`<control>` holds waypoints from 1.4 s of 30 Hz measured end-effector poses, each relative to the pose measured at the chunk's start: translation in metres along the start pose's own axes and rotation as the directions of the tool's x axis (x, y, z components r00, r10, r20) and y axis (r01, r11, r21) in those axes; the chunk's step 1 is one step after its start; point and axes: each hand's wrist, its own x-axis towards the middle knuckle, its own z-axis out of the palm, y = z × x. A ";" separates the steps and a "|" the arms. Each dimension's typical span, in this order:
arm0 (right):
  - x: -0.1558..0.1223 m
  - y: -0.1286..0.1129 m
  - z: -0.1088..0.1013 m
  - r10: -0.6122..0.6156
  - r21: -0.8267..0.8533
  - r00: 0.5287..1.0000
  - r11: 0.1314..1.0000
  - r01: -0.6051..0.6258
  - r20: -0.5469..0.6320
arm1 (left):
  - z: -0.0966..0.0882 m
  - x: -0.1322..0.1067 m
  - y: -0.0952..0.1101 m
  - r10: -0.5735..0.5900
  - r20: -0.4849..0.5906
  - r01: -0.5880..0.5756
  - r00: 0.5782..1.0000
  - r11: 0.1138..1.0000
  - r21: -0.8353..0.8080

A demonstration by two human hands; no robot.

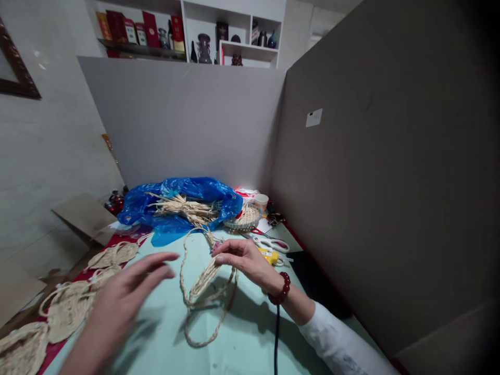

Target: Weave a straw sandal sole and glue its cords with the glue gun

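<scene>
Between thumb and fingers, my right hand [244,260] pinches a small flat coil of braided straw cord [205,278] a little above the table. Loose loops of the same braid hang from the coil and curve over the pale green tabletop [242,338]. My left hand [133,286] is off to the left of the coil, fingers stretched out with a gap from the thumb, holding nothing. It is slightly blurred. A dark red bead bracelet circles my right wrist.
A blue plastic bag [172,237] with a straw bundle [185,207] lies at the back. Beside it are a woven basket [244,219], white-handled scissors [273,244] and a yellow glue gun [269,255]. Woven straw pieces [72,307] line the left edge. A black cable [277,333] crosses the front.
</scene>
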 end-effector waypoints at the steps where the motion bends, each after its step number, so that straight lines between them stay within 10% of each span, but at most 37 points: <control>1: -0.001 -0.001 0.001 -0.007 -0.016 1.000 1.000 0.007 0.007 | 0.018 0.006 0.008 0.014 0.125 -0.016 0.992 1.000 0.014; 3: -0.003 -0.005 0.000 -0.027 -0.062 1.000 0.998 0.027 -0.001 | 0.051 0.014 0.018 0.023 0.325 -0.022 0.945 1.000 -0.008; 7: -0.010 -0.008 -0.011 -0.055 -0.114 0.998 0.992 0.055 -0.002 | 0.083 0.016 0.016 0.019 0.395 -0.004 0.918 0.999 -0.040; 35: -0.018 -0.011 -0.032 -0.405 -0.421 0.910 0.812 0.404 0.091 | 0.092 -0.003 -0.001 -0.202 0.046 0.203 0.978 0.979 -0.031; 42: -0.010 0.012 -0.045 -0.383 -0.546 0.904 0.724 0.421 0.188 | 0.095 0.003 0.006 -0.459 0.258 0.520 0.850 0.812 -0.265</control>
